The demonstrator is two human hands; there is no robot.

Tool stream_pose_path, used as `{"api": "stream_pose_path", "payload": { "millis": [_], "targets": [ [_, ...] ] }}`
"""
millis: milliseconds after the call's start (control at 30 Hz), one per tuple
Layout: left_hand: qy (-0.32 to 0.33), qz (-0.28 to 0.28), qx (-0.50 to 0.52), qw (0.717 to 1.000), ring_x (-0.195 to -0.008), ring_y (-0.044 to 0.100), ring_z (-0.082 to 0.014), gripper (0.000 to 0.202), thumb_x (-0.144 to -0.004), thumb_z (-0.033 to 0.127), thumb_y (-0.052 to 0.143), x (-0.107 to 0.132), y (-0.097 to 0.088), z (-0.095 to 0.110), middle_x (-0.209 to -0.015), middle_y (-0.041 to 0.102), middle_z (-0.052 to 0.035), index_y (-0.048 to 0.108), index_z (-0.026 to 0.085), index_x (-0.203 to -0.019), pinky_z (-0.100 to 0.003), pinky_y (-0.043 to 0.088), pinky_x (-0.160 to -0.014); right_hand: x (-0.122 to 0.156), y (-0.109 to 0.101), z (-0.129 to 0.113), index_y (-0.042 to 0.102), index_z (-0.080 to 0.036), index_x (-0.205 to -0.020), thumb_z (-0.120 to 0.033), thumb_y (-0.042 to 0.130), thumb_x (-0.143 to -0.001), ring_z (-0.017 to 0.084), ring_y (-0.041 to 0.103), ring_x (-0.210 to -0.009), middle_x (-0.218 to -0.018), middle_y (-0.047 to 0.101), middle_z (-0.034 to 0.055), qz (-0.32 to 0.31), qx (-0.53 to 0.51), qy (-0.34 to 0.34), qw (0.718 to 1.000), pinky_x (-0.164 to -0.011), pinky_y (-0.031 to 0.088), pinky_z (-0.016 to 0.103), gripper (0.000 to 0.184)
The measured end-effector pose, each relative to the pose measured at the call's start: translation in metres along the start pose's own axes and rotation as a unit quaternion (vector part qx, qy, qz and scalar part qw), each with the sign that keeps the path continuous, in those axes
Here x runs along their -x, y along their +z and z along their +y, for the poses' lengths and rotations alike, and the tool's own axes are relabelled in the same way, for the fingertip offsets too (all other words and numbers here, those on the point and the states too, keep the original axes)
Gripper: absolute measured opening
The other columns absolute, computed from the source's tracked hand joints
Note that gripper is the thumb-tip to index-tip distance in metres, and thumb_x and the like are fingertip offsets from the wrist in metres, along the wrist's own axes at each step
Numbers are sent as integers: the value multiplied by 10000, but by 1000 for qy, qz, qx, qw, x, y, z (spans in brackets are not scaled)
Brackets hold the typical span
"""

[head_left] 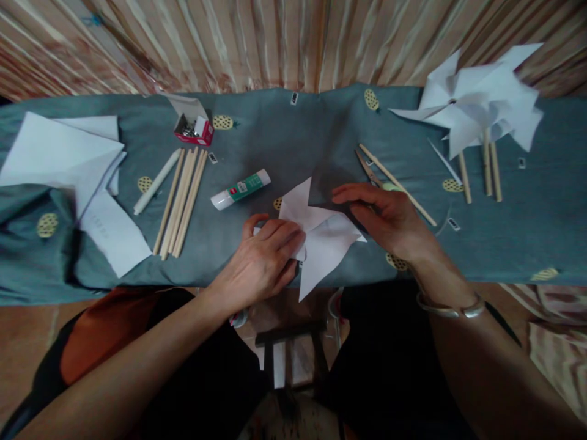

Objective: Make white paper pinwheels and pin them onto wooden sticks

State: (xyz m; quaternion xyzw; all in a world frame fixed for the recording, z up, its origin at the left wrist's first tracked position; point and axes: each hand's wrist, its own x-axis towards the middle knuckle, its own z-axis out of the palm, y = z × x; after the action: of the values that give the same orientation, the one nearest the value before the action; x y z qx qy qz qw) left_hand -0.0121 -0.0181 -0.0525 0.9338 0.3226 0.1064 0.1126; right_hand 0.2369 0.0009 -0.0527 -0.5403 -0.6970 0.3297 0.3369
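Observation:
A white paper pinwheel with folded, pointed blades lies at the front of the cloth-covered table. My left hand holds it at its left side, fingers curled over the paper near the middle and hiding part of it. Just beyond its right side hovers my right hand, thumb and fingers a little apart, with nothing visible between them. Scissors and a wooden stick lie behind the right hand, which partly covers the scissors. Left of the pinwheel is a green and white glue stick.
Several wooden sticks lie beside a white rod. Behind them stands an open red box of small metal pieces. Paper sheets are piled at far left. Finished-looking pinwheels on sticks lie at back right, near a curtain.

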Motion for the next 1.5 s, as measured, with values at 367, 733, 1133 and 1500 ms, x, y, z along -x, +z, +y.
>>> {"api": "stream_pose_path", "payload": {
  "millis": [367, 733, 1133, 1500],
  "targets": [
    [-5, -2, -1, 1000, -1145, 557, -275, 333, -915, 234, 466, -1, 0, 0, -1238, 633, -103, 545, 199, -1237, -527, 308, -1053, 28, -22, 3, 738, -333, -985, -182, 715, -762, 274, 414, -1384, -1476, 459, -14, -77, 1, 27, 997, -1135, 362, 496, 270],
    [3, 12, 7, 1000, -1126, 570, -284, 332, -902, 215, 494, -1, 0, 0, -1216, 645, -127, 562, 148, -1219, -544, 324, -1038, 19, -15, -4, 756, -309, -926, -237, 709, -801, 245, 497, -1322, -1470, 487, -15, -99, -67, 28, 992, -1078, 447, 435, 152],
    [4, 11, 2, 1000, -1138, 564, -281, 345, -902, 207, 510, 0, 0, 1, -1229, 636, -128, 562, 119, -1231, -540, 314, -1051, 16, -2, -11, 749, -288, -840, -278, 692, -826, 249, 424, -1382, -1454, 504, -3, -103, -49, 19, 993, -1156, 336, 464, 60],
    [6, 15, -2, 1000, -1129, 566, -280, 342, -903, 206, 502, 1, 1, 1, -1208, 644, -131, 561, 120, -1229, -544, 309, -1057, 12, 35, -20, 703, -276, -760, -167, 647, -820, 305, 294, -1446, -1474, 475, -24, -20, 92, -85, 992, -1147, 308, 572, 136]
  ]
}}
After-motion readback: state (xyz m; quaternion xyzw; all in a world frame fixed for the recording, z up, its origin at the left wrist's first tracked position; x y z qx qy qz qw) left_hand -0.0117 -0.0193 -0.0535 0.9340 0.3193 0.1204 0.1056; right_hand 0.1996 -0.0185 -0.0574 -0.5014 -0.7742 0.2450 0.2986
